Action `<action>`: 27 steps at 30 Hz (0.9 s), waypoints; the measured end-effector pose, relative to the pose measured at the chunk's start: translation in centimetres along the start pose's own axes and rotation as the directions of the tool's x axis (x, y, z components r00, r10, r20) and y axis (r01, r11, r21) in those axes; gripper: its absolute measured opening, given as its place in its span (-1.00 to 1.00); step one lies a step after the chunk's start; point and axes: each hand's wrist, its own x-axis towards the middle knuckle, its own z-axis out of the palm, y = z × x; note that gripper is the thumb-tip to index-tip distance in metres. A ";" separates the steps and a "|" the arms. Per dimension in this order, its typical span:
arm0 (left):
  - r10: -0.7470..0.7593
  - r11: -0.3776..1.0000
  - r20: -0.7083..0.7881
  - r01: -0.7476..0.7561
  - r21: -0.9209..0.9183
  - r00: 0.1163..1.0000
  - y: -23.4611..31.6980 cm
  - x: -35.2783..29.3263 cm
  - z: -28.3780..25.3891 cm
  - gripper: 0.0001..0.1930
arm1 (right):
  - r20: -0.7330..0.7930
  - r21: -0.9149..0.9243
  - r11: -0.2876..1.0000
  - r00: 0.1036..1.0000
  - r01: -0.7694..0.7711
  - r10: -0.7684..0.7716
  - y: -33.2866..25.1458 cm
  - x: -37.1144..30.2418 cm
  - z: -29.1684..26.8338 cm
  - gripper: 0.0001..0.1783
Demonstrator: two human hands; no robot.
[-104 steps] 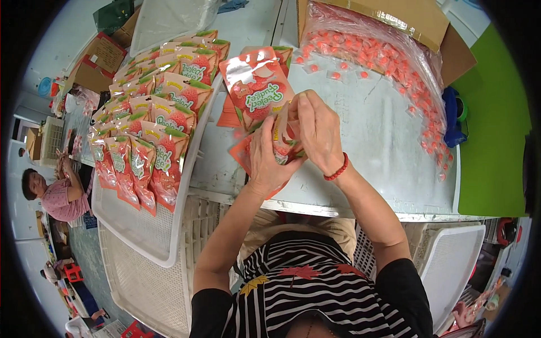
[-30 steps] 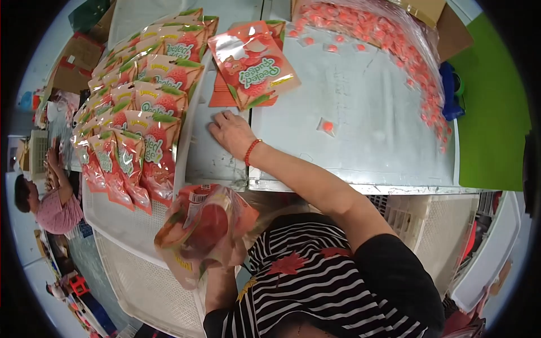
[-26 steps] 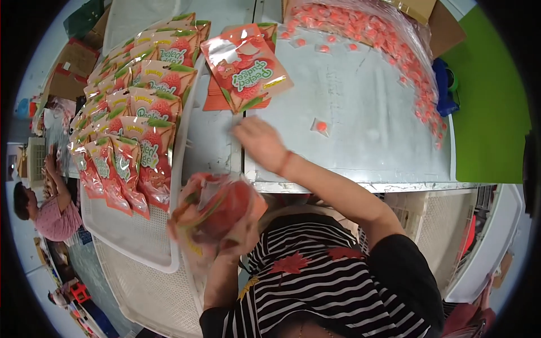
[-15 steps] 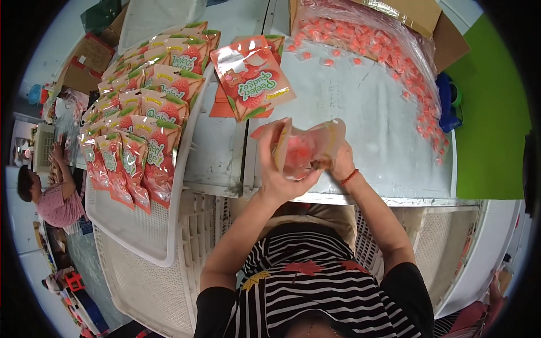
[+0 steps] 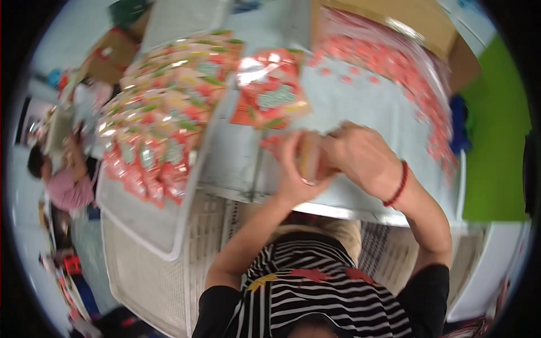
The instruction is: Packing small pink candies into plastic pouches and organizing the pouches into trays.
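Note:
My left hand is wrapped round a pink-and-red candy pouch above the table's front edge. The pouch stands roughly upright with its mouth spread. Against the mouth's right side is my right hand, back upward, a red bracelet on its wrist. Its fingers are blurred and partly hidden, so I cannot see whether they hold anything. Just beyond both hands lies a stack of flat printed pouches. Small wrapped red candies spill across the far right of the table.
Rows of filled pouches cover a white plastic tray on the left. A cardboard box with a plastic liner stands at the back right. A blue object sits beside a green surface. Another person works at far left.
My right hand has come from behind the pouch to its mouth, back upward. The left hand still grips the pouch, whose mouth now looks narrower. The whole view has shifted slightly.

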 end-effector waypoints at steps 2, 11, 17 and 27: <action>-0.045 0.994 -0.076 0.036 -0.106 0.996 -1.2 -1.0 0.6 -0.09 | 0.097 0.104 0.995 0.995 -0.005 -0.005 -0.3 1.2 0.0 -0.86; -0.057 0.998 -0.167 0.058 0.006 0.984 -0.3 -1.1 0.2 0.13 | 0.052 0.312 0.949 0.996 0.047 -0.067 -1.5 1.3 0.8 -0.72; -0.119 0.990 -0.136 0.128 0.059 0.983 -0.1 0.9 -1.1 0.18 | -0.158 0.210 0.957 0.973 0.199 -0.168 -0.7 1.6 2.5 -0.82; -0.152 0.935 0.323 0.242 -0.261 0.934 -0.6 3.6 -8.2 -0.61 | -0.171 0.097 0.938 0.934 0.332 -0.313 -4.5 0.4 -2.9 -0.72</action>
